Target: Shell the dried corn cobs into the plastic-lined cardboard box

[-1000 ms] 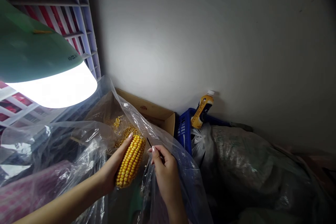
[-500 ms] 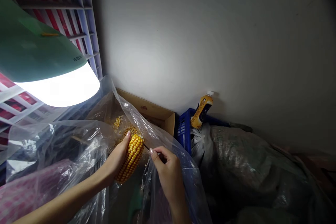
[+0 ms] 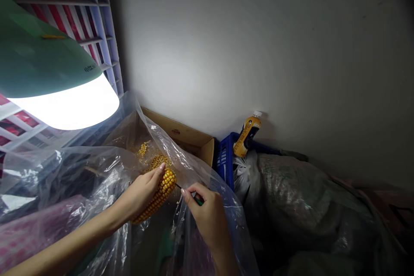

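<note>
- On my feed, left hand (image 3: 145,190) clamped around a yellow corn cob (image 3: 167,183), tilted over a clear plastic bag (image 3: 176,148).
- Loose kernels (image 3: 159,161) lie in the bag, just beyond the cob.
- Right hand (image 3: 208,211), apart from the left, pinches a thin green-handled tool (image 3: 199,202); dark shaft at the cob's upper end, contact I cannot confirm.

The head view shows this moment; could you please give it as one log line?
left grip: corn cob | right grip: thin tool, tip at cob | loose kernels: beyond cob | lamp: lit
</note>
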The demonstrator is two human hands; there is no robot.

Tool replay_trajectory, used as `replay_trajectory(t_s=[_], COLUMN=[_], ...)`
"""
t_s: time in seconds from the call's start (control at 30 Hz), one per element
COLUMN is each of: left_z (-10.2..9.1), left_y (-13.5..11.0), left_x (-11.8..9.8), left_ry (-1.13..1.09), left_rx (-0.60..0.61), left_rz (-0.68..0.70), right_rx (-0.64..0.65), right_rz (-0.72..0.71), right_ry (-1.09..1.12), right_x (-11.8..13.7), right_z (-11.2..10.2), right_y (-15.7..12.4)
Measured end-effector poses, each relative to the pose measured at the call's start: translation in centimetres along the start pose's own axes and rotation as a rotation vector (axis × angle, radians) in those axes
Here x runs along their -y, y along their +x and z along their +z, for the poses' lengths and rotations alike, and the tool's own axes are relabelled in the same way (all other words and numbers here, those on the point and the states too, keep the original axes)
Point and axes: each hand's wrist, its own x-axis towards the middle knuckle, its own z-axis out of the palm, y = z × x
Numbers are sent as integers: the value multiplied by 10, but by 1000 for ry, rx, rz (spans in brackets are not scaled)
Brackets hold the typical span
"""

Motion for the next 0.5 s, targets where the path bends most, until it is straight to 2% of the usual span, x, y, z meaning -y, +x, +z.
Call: replay_trajectory(t_s=[0.1,0.2,0.37,0.5], left_z=[-2,-5,-8,-10], left_y=[5,6,4,5], left_x=[5,6,7,12], left_ry=[10,49,97,103], left_rx=[52,59,57,27], left_rz=[-33,-10,14,27], right_rx=[23,54,127,169], right_rz=[19,65,180,217], right_ry=[11,62,273,391], right_x=[0,0,-5,-12], right_z=[-1,-2,-1,3], right_y=[-1,-1,3,6])
